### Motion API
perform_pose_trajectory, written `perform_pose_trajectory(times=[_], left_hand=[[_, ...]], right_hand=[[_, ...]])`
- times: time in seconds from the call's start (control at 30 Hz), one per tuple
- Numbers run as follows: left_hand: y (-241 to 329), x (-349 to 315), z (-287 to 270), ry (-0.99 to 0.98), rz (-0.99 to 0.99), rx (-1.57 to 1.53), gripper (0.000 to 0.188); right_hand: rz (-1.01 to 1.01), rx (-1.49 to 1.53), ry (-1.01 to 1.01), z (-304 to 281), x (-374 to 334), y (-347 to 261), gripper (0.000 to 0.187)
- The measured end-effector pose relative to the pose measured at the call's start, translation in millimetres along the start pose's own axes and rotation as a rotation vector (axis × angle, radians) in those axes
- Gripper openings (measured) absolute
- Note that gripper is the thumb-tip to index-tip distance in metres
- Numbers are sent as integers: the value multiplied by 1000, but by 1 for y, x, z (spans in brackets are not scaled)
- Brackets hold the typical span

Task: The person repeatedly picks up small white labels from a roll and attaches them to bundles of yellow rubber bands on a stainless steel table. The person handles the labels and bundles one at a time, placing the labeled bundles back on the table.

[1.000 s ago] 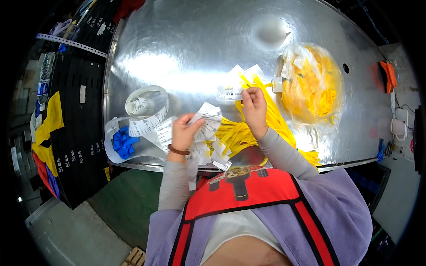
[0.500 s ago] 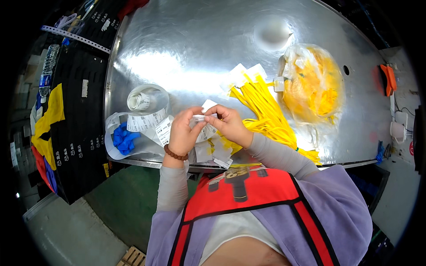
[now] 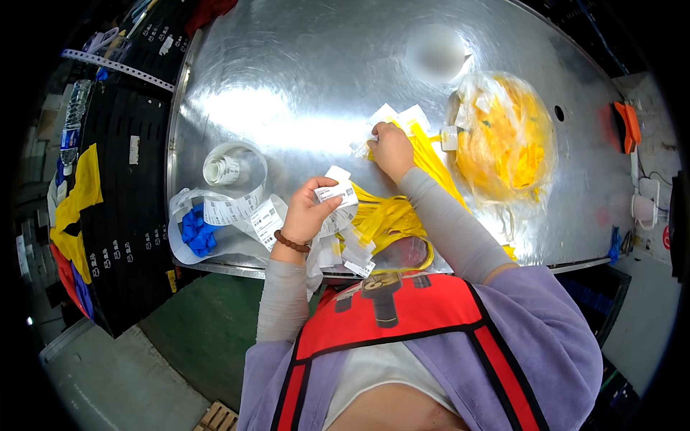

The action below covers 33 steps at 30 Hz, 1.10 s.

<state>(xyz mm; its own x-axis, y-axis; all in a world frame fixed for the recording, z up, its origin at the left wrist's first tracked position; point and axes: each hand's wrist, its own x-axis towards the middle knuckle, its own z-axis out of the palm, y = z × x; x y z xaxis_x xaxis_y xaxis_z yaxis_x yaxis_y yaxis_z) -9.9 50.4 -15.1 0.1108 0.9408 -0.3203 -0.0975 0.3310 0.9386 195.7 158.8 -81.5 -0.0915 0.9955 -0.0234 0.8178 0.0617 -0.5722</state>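
Observation:
My left hand (image 3: 307,214) is closed on white printed labels (image 3: 343,194), which fan out past the fingertips. Across the bundle of yellow straps (image 3: 438,159) reaches my right hand (image 3: 395,151), its fingers curled together at the straps' far ends. White tags (image 3: 413,116) sit at those ends; what the right fingertips pinch is mostly hidden. Below the left hand, a label strip (image 3: 267,220) runs back to a label roll (image 3: 223,170) at the left. More yellow straps (image 3: 384,219) lie looped between my forearms, beside loose white tags (image 3: 357,253).
A clear plastic bag of yellow straps (image 3: 503,140) rests at the right of the metal table (image 3: 323,65). Crumpled blue material (image 3: 199,231) lies by the left edge. Black crates (image 3: 126,194) stand left of the table, with a water bottle (image 3: 74,122) beyond.
My hands have come apart. The right one has moved forward and right to the tagged strap ends, while the left keeps the labels. Yellow straps near my body now show in a loop.

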Motion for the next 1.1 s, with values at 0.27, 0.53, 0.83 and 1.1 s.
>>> perform_pose_trajectory(times=[0.27,0.53,0.83,1.1], left_hand=[[-7,9,-3,106,53,195,12],[4,13,11,102,73,150,19],[-15,28,25,143,205,207,21],[-11,25,24,89,-48,-54,20]], right_hand=[[-47,-116,33,-9,-5,-14,31],[-83,260,-22,-12,-15,-8,22],[40,703,-193,-38,-69,-33,21],[-43,644,-228,-46,-72,-38,21]])
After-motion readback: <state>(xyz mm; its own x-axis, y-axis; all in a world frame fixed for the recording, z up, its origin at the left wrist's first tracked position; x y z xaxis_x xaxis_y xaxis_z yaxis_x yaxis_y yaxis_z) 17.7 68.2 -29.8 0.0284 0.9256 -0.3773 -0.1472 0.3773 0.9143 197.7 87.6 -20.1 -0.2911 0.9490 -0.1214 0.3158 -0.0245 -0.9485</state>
